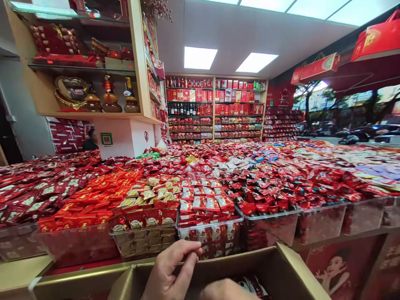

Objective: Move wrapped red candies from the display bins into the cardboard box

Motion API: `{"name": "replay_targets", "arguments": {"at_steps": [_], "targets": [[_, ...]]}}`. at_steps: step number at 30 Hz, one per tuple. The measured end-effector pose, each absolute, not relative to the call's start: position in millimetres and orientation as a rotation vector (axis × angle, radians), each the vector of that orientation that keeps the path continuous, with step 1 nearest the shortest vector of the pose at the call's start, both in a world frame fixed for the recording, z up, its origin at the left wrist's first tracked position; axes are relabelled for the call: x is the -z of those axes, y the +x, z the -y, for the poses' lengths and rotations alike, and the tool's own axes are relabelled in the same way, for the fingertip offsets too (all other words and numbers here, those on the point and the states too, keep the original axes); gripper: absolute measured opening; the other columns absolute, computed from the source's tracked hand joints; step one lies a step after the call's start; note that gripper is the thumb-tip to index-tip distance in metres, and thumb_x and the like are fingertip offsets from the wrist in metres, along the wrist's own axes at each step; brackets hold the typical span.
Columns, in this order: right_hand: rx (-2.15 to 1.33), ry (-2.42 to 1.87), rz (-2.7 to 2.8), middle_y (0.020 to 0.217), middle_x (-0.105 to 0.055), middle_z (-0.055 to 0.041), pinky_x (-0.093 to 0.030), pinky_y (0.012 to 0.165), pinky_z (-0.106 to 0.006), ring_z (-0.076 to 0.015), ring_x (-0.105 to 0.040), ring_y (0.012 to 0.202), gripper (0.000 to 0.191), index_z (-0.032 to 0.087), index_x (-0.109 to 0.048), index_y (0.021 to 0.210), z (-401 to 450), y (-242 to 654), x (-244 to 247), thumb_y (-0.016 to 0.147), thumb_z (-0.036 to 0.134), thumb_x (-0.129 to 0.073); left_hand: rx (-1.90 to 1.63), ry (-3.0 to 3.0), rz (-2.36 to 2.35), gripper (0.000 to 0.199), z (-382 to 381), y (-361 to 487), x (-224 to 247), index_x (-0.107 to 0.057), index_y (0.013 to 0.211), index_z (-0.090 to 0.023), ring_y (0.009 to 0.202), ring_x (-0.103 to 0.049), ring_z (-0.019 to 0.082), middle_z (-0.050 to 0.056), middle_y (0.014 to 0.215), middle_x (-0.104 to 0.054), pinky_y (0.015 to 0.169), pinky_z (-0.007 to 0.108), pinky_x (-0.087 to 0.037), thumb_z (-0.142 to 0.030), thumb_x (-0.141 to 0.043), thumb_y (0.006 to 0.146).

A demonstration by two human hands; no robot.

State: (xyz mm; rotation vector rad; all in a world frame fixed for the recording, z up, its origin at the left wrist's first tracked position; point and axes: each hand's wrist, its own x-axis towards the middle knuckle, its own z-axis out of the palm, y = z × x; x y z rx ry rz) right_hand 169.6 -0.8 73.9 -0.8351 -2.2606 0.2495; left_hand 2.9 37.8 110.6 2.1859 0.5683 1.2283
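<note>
My left hand [175, 268] is above the near-left part of an open cardboard box [262, 262], in front of the candy bins. Its thumb and forefinger come together at the tips, and I see nothing between them. At the bottom edge is the back of my right hand [229, 290], blurred and low in the box, its fingers hidden. Dark and white wrapped packets [254, 285] lie inside the box beside it. Just beyond the left hand stands a clear plastic bin [209, 227] with red-and-white wrapped packets [204, 203] in neat rows.
More clear bins line the counter edge, heaped with orange-red packets [90, 200], gold-and-red packets [150, 212] and dark red packets [262, 200]. Another cardboard box [81, 279] stands at lower left. A shelf unit [93, 112] juts out at upper left. Stocked wall shelves [215, 108] stand behind.
</note>
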Motion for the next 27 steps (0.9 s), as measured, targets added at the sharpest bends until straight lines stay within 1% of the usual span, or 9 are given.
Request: {"name": "replay_targets", "arguments": {"at_steps": [1, 3, 5, 6, 8, 11, 13, 19, 27], "targets": [[-0.346, -0.872, 2.165, 0.064, -0.064, 0.0037, -0.042, 0.046, -0.008, -0.0052, -0.06, 0.051, 0.013, 0.016, -0.056, 0.086, 7.1, 172.4, -82.3, 0.075, 0.019, -0.049, -1.166, 2.002, -0.633, 0.02, -37.2, 2.6, -111.7, -0.058, 0.097, -0.024, 0.074, -0.061, 0.016, 0.005, 0.085, -0.066, 0.068, 0.026, -0.048, -0.027, -0.047, 0.081], [-0.464, -0.897, 1.938, 0.078, -0.067, -0.0024, -0.047, 0.054, -0.012, -0.009, -0.063, 0.064, 0.015, 0.016, -0.052, 0.085, 15.9, 178.1, -99.1, 0.071, 0.012, -0.055, -0.993, 1.64, -0.672, 0.035, -36.5, 6.4, -112.7, -0.057, 0.101, -0.021, 0.074, -0.061, 0.018, 0.007, 0.091, -0.066, 0.064, 0.028, -0.048, -0.045, -0.044, 0.08], [-0.39, -0.833, 1.793, 0.088, -0.065, -0.0049, -0.05, 0.065, -0.022, -0.0127, -0.062, 0.077, 0.014, 0.018, -0.05, 0.078, 18.5, 182.8, -112.0, 0.071, 0.007, -0.054, -0.833, 1.325, -0.622, 0.05, -35.5, 14.7, -113.8, -0.054, 0.105, -0.018, 0.07, -0.061, 0.019, 0.009, 0.088, -0.066, 0.057, 0.029, -0.048, -0.056, -0.041, 0.076], [-0.277, -0.78, 1.793, 0.092, -0.064, -0.005, -0.05, 0.069, -0.025, -0.0138, -0.06, 0.083, 0.015, 0.019, -0.05, 0.076, 17.5, 184.5, -115.3, 0.071, 0.005, -0.052, -0.788, 1.197, -0.596, 0.051, -34.8, 19.6, -114.9, -0.053, 0.107, -0.018, 0.067, -0.061, 0.018, 0.008, 0.085, -0.066, 0.055, 0.028, -0.047, -0.057, -0.043, 0.075], [-0.013, -0.72, 1.843, 0.099, -0.06, -0.0057, -0.048, 0.072, -0.03, -0.0155, -0.055, 0.089, 0.018, 0.02, -0.052, 0.077, 12.6, 186.6, -114.7, 0.072, 0.003, -0.05, -0.784, 1.032, -0.565, 0.045, -33.7, 28.7, -118.3, -0.05, 0.109, -0.018, 0.063, -0.06, 0.015, 0.005, 0.08, -0.066, 0.055, 0.027, -0.047, -0.047, -0.053, 0.074], [0.312, -0.725, 1.906, 0.099, -0.058, -0.0072, -0.047, 0.073, -0.03, -0.0169, -0.049, 0.092, 0.02, 0.019, -0.055, 0.085, 3.6, 189.0, -100.8, 0.073, 0.003, -0.052, -0.867, 0.971, -0.576, 0.047, -34.3, 36.5, -124.0, -0.043, 0.114, -0.02, 0.062, -0.06, 0.012, 0.004, 0.082, -0.067, 0.059, 0.026, -0.047, -0.027, -0.062, 0.072], [0.423, -0.742, 1.934, 0.095, -0.058, -0.0078, -0.047, 0.072, -0.029, -0.0173, -0.047, 0.092, 0.019, 0.018, -0.056, 0.087, -0.7, 191.6, -90.4, 0.073, 0.005, -0.054, -0.904, 0.965, -0.594, 0.051, -35.7, 38.0, -126.2, -0.036, 0.12, -0.02, 0.068, -0.062, 0.015, 0.006, 0.087, -0.067, 0.062, 0.028, -0.048, -0.024, -0.059, 0.075], [0.389, -0.806, 1.956, 0.083, -0.056, -0.0059, -0.046, 0.066, -0.028, -0.0158, -0.046, 0.081, 0.017, 0.017, -0.058, 0.087, -2.4, 200.5, -79.3, 0.073, 0.007, -0.055, -0.905, 0.934, -0.615, 0.051, -36.7, 37.3, -120.9, -0.027, 0.126, -0.024, 0.077, -0.064, 0.02, 0.009, 0.098, -0.067, 0.066, 0.031, -0.048, -0.026, -0.051, 0.081], [0.253, -0.867, 1.881, 0.091, -0.052, -0.0069, -0.044, 0.073, -0.031, -0.0175, -0.046, 0.088, 0.028, 0.019, -0.054, 0.094, 7.3, 199.4, -82.5, 0.073, 0.001, -0.049, -0.942, 0.908, -0.645, 0.045, -39.1, 35.9, -111.6, -0.036, 0.121, -0.025, 0.084, -0.063, 0.02, 0.007, 0.097, -0.067, 0.071, 0.032, -0.05, -0.026, -0.053, 0.079]]}}
